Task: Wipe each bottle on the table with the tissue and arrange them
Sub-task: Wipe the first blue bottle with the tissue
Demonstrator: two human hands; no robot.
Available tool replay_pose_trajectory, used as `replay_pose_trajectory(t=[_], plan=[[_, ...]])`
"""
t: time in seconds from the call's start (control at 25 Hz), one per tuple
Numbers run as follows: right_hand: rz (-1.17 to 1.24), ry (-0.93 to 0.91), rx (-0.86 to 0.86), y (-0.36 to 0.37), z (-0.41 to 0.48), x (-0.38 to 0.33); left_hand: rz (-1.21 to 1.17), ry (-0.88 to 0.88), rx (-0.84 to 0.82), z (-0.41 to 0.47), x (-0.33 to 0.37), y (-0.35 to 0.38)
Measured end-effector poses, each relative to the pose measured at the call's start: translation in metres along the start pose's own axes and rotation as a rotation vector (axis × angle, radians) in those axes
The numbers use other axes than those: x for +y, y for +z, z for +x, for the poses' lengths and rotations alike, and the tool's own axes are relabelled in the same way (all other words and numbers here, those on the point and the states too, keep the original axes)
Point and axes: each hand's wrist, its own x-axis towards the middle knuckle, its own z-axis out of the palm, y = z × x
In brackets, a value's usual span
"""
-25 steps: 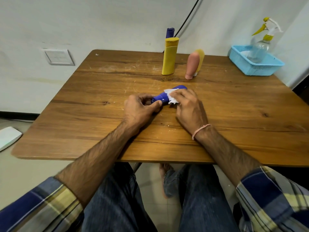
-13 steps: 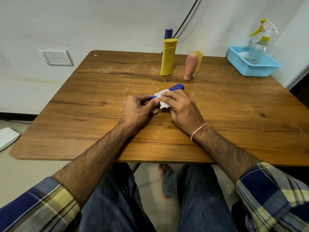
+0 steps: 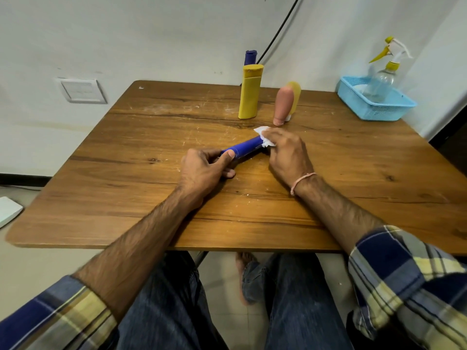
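Note:
A blue bottle (image 3: 244, 149) lies on its side in the middle of the wooden table (image 3: 126, 173). My left hand (image 3: 204, 170) grips its near end. My right hand (image 3: 288, 154) holds a white tissue (image 3: 262, 133) pressed over the bottle's far end, which is hidden. At the back stand a tall yellow bottle (image 3: 250, 93), a pink bottle (image 3: 283, 104) with a pale yellow bottle (image 3: 295, 93) just behind it, and a dark blue bottle (image 3: 250, 58) partly hidden behind the tall yellow one.
A light blue basket (image 3: 379, 109) at the table's back right corner holds a clear spray bottle (image 3: 381, 79) with a yellow trigger. A black cable (image 3: 280, 31) runs up the wall behind the bottles. The wall is close behind the table.
My right hand has slid the tissue along the blue bottle from its near half to its far end. The left hand kept its grip on the near end.

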Motion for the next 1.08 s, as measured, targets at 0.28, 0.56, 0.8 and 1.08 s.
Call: replay_pose_trajectory(t=[0.28, 0.56, 0.8, 1.08], plan=[[0.074, -0.234, 0.019, 0.012, -0.018, -0.028, -0.180, -0.092, 0.003, 0.006, 0.002, 0.001], [0.019, -0.165, -0.123, 0.022, 0.012, -0.032, -0.233, -0.134, 0.068, 0.005, 0.013, -0.001], [0.072, -0.037, -0.091, 0.020, 0.034, -0.015, 0.162, -0.064, 0.156, 0.008, 0.015, -0.006], [-0.069, 0.087, -0.150, 0.028, 0.082, -0.018, 0.525, -0.016, 0.241, 0.022, 0.012, -0.012]])
